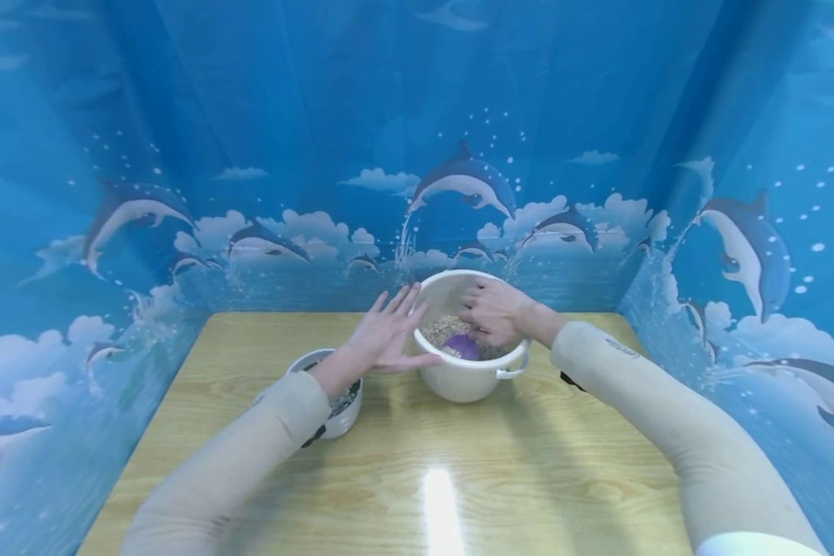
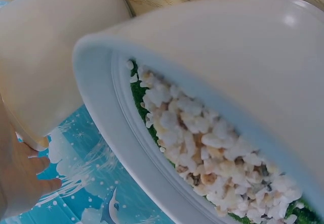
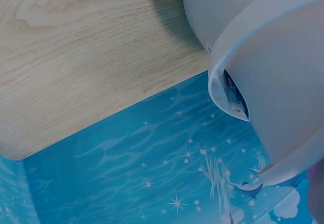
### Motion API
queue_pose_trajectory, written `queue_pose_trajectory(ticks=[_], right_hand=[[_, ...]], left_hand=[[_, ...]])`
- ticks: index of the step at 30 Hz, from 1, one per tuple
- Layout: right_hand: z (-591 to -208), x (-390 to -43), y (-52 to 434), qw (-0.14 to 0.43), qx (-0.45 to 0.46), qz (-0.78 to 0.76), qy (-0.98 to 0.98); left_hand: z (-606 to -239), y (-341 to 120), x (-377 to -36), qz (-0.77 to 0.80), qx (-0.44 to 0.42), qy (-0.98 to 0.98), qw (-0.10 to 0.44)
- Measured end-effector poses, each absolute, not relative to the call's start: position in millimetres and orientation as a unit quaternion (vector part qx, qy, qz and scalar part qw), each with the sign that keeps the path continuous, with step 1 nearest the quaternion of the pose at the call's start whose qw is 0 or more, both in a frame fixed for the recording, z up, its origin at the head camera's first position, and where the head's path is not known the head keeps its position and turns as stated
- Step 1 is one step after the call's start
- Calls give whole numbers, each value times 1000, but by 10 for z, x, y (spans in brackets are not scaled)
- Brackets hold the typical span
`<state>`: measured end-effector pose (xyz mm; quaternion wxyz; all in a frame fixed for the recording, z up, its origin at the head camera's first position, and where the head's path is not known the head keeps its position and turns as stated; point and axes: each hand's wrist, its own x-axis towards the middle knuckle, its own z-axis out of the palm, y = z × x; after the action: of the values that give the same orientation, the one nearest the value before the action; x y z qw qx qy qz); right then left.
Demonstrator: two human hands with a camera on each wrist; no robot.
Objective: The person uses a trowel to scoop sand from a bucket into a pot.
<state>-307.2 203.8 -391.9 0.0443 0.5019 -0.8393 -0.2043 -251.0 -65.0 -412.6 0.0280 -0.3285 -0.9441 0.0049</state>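
Note:
A white pot (image 1: 469, 382) with side handles stands at the middle of the wooden table and is filled with pale pebbles (image 1: 445, 328). My left hand (image 1: 392, 332) is open, its straight fingers laid against the pot's left rim. My right hand (image 1: 489, 316) reaches into the pot from the right, fingers curled round a purple object (image 1: 462, 347) whose end shows on the pebbles. In the left wrist view a smaller white pot (image 2: 212, 57) holds pebbles (image 2: 202, 143) over green filling. The right wrist view shows only the big pot's wall (image 3: 273, 82) and handle (image 3: 229, 93).
The smaller white pot (image 1: 344, 413) sits left of the big one, half under my left forearm. Blue dolphin-print cloth (image 1: 181, 232) walls the table (image 1: 459, 479) at the back and on both sides. A bright glare lies on the near tabletop.

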Motion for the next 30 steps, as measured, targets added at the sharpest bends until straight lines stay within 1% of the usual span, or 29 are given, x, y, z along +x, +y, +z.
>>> queue_pose_trajectory(ticks=[16,25,30], right_hand=[[-3858,-3092,2159,44,488,-168,-855],[-3839,-3095,2197,65,488,-148,-858],[-3844,-3093,2217,68,486,-136,-861]], left_hand=[[-4115,-641,-2511,15,-330,-943,28],[-4117,-644,-2512,15,-329,-944,29],[-4127,-647,-2510,12,-328,-944,28]])
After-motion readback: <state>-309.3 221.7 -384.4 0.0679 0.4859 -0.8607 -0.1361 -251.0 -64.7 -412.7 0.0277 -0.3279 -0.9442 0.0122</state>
